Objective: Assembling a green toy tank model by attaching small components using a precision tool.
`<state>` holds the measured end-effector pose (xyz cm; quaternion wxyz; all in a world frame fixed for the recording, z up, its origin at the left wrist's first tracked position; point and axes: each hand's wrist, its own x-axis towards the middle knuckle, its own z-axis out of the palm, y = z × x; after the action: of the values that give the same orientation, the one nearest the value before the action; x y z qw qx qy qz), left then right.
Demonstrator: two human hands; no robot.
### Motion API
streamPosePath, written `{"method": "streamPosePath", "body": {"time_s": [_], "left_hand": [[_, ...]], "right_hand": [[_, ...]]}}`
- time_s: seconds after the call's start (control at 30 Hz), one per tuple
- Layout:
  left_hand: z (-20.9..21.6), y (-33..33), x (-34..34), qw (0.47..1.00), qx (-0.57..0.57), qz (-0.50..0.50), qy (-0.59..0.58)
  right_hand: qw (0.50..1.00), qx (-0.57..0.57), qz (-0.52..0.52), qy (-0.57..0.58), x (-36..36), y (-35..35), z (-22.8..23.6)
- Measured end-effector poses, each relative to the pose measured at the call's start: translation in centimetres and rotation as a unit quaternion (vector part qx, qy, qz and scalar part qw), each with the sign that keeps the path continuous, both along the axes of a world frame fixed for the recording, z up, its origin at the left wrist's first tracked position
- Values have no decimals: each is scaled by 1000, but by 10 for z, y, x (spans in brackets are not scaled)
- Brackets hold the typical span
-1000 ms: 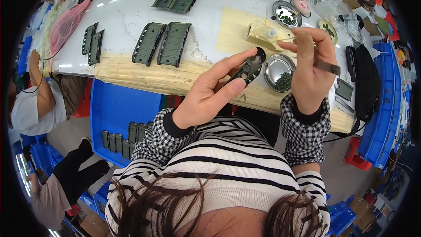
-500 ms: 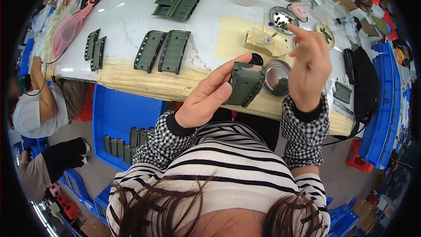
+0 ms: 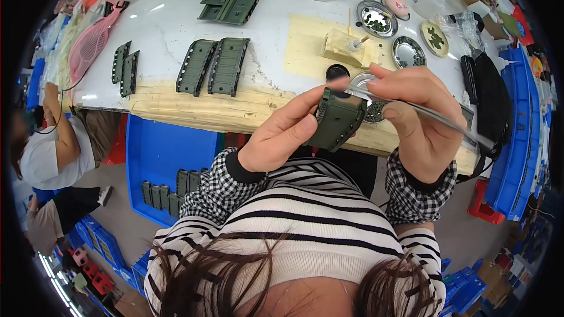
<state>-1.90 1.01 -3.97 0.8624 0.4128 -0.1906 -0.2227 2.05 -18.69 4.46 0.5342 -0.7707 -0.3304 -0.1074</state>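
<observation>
My left hand (image 3: 275, 136) grips a dark green model vehicle hull (image 3: 336, 118) between thumb and fingers, tilted, just past the table's front edge. Studs line the hull's side. In my right hand (image 3: 424, 126) is a pair of metal tweezers (image 3: 470, 134), pinched between thumb and fingers. Their tips point left at the upper end of the hull; whether they hold a small piece is too small to tell. Partly behind the right hand lies a round metal dish (image 3: 375, 113) with small green bits. A small black round pot (image 3: 337, 73) stands beyond the hull.
Two green hulls (image 3: 228, 67) lie at left centre, with narrower green pieces (image 3: 129, 73) farther left and a stack (image 3: 232, 0) behind. A wrapped block (image 3: 351, 50) and dishes of small parts (image 3: 408, 53) stand at the right. A blue tray (image 3: 170, 152) sits below the table edge.
My right hand has come down from over the dishes toward the hull, and tweezers now show in it. My left hand and the hull have shifted slightly right.
</observation>
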Motion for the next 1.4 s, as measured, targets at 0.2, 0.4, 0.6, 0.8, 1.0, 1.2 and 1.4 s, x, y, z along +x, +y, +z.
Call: {"method": "streamPosePath", "body": {"time_s": [0.2, 0.4, 0.6, 0.8, 1.0, 1.2, 1.4], "left_hand": [[-3, -1, -4, 999, -34, -9, 13], [-2, -1, -5, 999, -38, -7, 18], [-3, 0, -3, 1000, -21, -7, 0], [-6, -2, -4, 997, 30, 42, -61], [6, -3, 2, 999, -10, 4, 44], [15, -11, -5, 991, 59, 68, 97], [9, -9, -4, 993, 68, 60, 80]], "right_hand": [[998, 10, 8, 61, -1, 6, -3], [999, 8, 15, 49, 0, 6, -4], [999, -2, 19, 39, 0, 7, -8], [999, 13, 21, 35, 1, 8, -9], [998, 42, 38, 2, 4, 2, -15], [996, 82, 20, 28, -2, 3, -23], [993, 113, 7, 35, -3, 3, -28]]}}
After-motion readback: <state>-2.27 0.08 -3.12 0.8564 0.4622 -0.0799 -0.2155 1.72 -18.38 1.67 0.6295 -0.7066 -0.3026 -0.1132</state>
